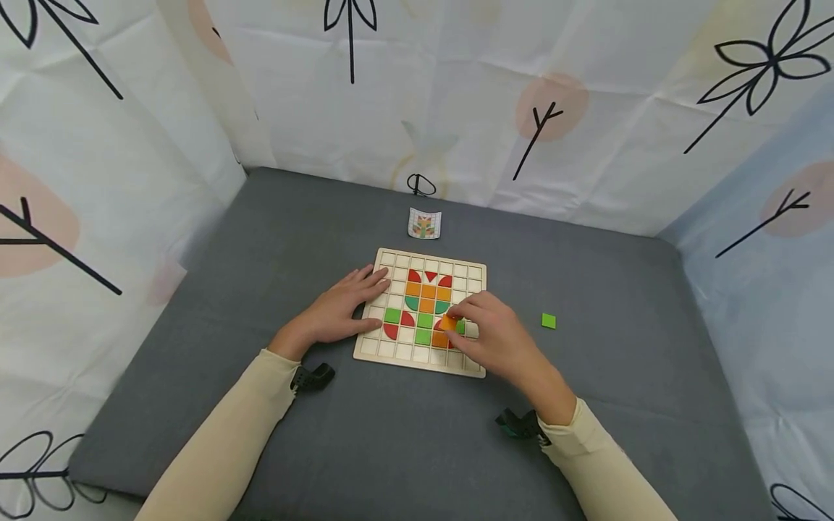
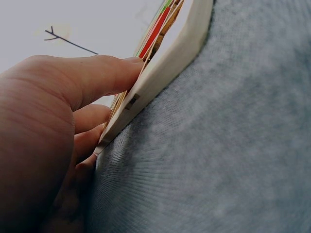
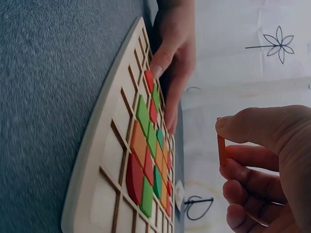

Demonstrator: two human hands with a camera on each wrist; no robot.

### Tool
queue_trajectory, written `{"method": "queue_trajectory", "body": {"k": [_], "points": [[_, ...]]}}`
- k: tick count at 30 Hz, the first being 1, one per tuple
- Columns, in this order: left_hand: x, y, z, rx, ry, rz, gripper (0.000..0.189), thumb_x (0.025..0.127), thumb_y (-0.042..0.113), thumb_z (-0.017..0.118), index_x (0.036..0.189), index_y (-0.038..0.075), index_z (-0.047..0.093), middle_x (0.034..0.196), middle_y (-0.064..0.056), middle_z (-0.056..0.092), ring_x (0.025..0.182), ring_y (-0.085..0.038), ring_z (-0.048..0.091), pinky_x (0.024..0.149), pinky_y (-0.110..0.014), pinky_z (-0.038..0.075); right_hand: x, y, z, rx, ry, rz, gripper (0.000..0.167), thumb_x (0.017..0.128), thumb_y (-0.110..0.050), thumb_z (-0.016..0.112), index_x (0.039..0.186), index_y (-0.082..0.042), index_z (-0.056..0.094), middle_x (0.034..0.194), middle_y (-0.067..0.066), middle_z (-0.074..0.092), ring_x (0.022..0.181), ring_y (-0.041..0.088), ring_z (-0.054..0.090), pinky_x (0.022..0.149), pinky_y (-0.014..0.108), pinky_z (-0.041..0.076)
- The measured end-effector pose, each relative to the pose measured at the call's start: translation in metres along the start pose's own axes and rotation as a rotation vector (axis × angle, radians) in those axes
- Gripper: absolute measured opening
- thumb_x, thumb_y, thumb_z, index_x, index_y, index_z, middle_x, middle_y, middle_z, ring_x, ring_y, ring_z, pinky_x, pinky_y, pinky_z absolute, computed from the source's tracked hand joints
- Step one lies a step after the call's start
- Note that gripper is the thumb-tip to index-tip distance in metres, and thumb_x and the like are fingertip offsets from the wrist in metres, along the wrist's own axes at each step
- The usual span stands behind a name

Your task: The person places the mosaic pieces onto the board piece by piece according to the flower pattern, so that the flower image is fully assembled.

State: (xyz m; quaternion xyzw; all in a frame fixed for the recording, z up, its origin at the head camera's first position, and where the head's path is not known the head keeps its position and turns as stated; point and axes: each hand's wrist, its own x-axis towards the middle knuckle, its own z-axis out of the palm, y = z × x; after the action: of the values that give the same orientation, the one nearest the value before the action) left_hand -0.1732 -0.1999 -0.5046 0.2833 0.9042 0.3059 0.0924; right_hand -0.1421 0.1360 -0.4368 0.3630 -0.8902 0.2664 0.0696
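Fingers of the right hand are pinching an orange tile just above the wooden grid board, mid-frame; the left hand, fingers straight and together, is pressing the board's left edge.

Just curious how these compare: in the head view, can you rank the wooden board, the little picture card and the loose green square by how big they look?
1. Wooden board, by far the largest.
2. Picture card, farther back, so its true size is unsure.
3. Loose green square, the smallest.
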Motion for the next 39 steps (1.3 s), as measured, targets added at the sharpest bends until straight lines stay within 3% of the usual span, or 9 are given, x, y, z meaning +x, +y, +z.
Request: {"method": "queue_trajectory", "body": {"k": [10,17,24,39], "points": [[-0.002,0.002,0.000,-0.008,-0.003,-0.008,0.082,0.104,0.034,0.075,0.170,0.007,0.035,0.180,-0.010,0.020,0.166,-0.037,0.006,0.132,-0.060,0.008,0.014,-0.009,0.025,0.010,-0.053,-0.052,0.021,0.089,-0.015,0.092,0.105,-0.007,0.082,0.097,0.005,0.068,0.091,0.021,0.058,0.075,0.036,0.056],[-0.003,0.002,-0.001,-0.013,0.009,-0.001,0.082,0.104,0.034,0.075,0.169,0.005,0.036,0.179,-0.012,0.022,0.166,-0.039,0.008,0.131,-0.061,0.008,0.026,-0.014,0.040,0.012,-0.125,-0.063,0.021,0.092,-0.018,0.089,0.108,-0.007,0.082,0.103,0.003,0.071,0.100,0.023,0.062,0.090,0.038,0.058],[-0.002,0.000,0.001,-0.003,0.007,0.000,0.082,0.105,0.037,0.073,0.170,0.006,0.035,0.179,-0.011,0.021,0.166,-0.038,0.008,0.131,-0.061,0.009,0.029,-0.011,0.053,-0.031,-0.169,-0.048,0.021,0.093,-0.021,0.089,0.107,-0.007,0.082,0.105,0.003,0.073,0.101,0.024,0.064,0.094,0.039,0.057],[-0.001,0.000,0.000,0.000,0.006,0.002,0.082,0.104,0.037,0.073,0.170,0.006,0.035,0.179,-0.011,0.021,0.166,-0.037,0.008,0.132,-0.059,0.008,0.034,-0.015,0.061,-0.051,-0.169,-0.077,0.020,0.091,-0.014,0.088,0.108,-0.005,0.083,0.099,0.003,0.072,0.093,0.022,0.062,0.086,0.039,0.057]]}}
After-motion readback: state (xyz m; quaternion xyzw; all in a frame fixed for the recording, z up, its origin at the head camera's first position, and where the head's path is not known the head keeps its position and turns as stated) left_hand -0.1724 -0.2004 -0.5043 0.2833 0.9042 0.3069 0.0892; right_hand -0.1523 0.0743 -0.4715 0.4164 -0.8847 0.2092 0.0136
